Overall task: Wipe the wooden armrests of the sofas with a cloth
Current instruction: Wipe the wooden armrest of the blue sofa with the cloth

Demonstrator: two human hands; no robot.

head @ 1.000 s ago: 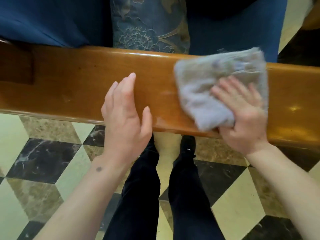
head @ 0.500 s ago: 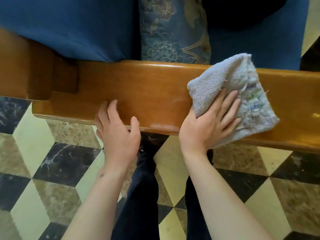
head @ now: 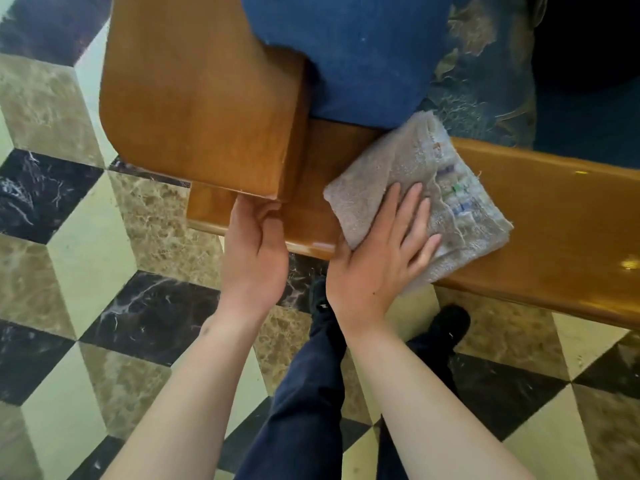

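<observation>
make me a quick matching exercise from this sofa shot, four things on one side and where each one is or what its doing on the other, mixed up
Things:
1. cloth
2. left hand
3. right hand
4. blue cushion

Places or states:
A. fingers curled around the corner of the wooden end block
B. pressed flat on the cloth
C. lying folded on the wooden armrest
D. overhanging the armrest's far edge, beside the patterned pillow

Pairs: 1-C, 2-A, 3-B, 4-D

The cloth (head: pixel 420 199) lies on the armrest (head: pixel 554 216) under the right hand (head: pixel 377 261) — left hand (head: pixel 254 251) just left, at the backrest (head: pixel 197 98) corner; cushion (head: pixel 346 53) behind.
</observation>
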